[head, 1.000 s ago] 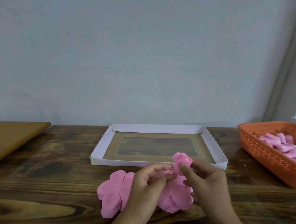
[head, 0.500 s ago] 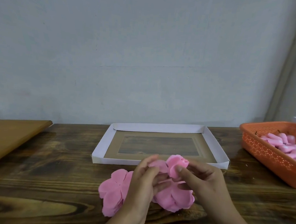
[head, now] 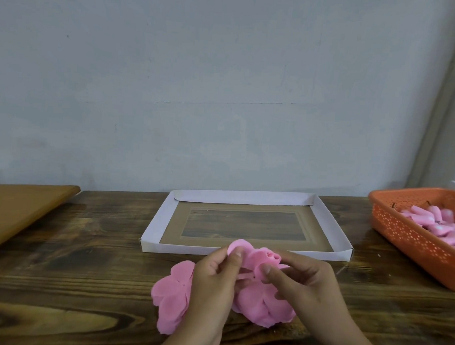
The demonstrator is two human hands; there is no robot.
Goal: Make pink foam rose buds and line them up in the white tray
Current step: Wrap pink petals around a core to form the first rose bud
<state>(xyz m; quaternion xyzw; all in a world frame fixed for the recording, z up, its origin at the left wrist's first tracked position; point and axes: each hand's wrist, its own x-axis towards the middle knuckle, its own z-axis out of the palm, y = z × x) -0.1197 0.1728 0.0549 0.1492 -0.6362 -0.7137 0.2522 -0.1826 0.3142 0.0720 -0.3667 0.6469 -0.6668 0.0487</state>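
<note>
Rose bud [head: 264, 258] forming is the step in hand: at 6 o'clock, above the loose petals [head: 174, 298] on the surface [head: 80, 256], the left hand [head: 213, 287] and right hand [head: 304, 282] pinch its outer petal, fingers clamped on foam. Next, I judge, comes wrapping that petal snug, then carrying the bud toward 12 o'clock into the white tray [head: 246, 198], which holds none yet.

A pink foam rose bud [head: 264, 258], its centre rolled tight and one petal lifted at left, is held just in front of the white tray [head: 154, 230]. Loose pink foam petals [head: 173, 295] lie flat beneath it.
</note>
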